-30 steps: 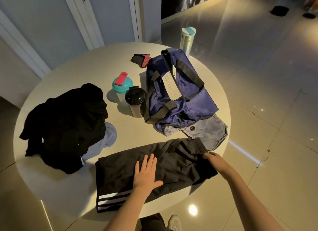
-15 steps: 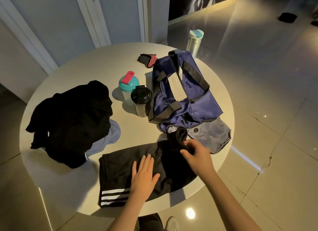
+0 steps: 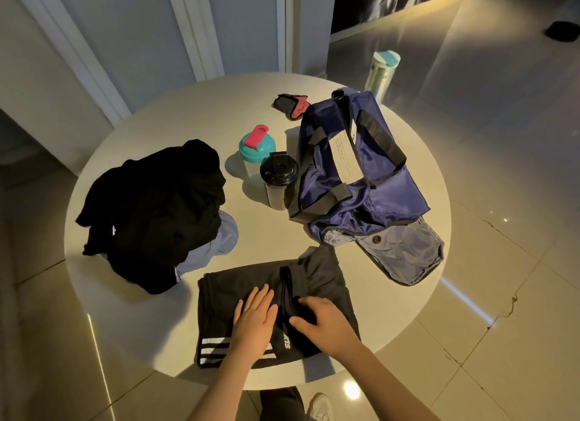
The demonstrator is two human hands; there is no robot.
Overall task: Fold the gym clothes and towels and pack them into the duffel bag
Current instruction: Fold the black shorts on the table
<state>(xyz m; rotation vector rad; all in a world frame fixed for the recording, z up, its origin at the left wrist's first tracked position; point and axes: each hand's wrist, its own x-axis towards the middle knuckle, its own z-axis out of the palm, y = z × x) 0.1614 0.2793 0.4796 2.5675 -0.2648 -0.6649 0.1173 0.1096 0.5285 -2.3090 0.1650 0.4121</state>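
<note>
Black shorts with white stripes lie at the near edge of the round white table, their right end folded over to the left. My left hand presses flat on the shorts with straight fingers. My right hand rests on the folded-over part beside it, fingers bent onto the cloth. A navy duffel bag with black straps lies at the right, its grey end flap open toward me. A heap of black clothes sits at the left over a pale blue cloth.
Two shaker bottles stand mid-table, one with a teal lid, one with a black lid. Black and pink gloves lie behind the bag. A tall pale bottle stands at the far right edge. Tiled floor surrounds the table.
My right hand carried the shorts' right end up and over to the left and now lies on the fold. My left hand stayed pressed on the shorts.
</note>
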